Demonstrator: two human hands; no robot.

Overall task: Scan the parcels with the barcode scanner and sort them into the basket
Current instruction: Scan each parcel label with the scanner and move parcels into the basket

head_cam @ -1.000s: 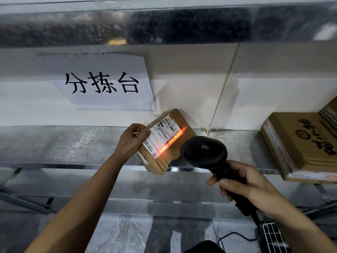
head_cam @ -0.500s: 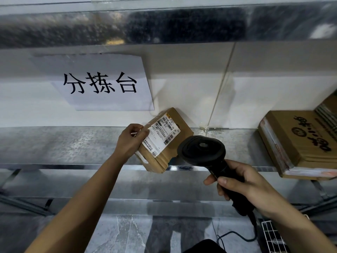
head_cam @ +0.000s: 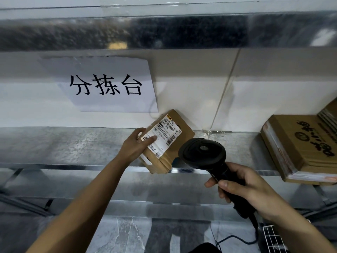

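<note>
Beam gone from parcel (head_cam: 182, 132) label | left hand (head_cam: 135, 147) fingers grip parcel at desk (head_cam: 73, 147) edge; right hand (head_cam: 251, 190) fingers wrap scanner (head_cam: 202, 152) | scan likely done; basket (head_cam: 271, 238) drop, stack (head_cam: 300, 148) pending

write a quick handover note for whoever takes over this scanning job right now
Left hand: grips the small parcel, tilted label-up at the front edge of the metal shelf, thumb on the label.
Right hand: holds the barcode scanner, head aimed at the parcel.
Done: the red scan line that crossed the label a second ago is off now, so this parcel is probably scanned.
To do: put it in the wire basket, low right, mostly out of view; then likely the cardboard boxes at the shelf's right end.
</note>
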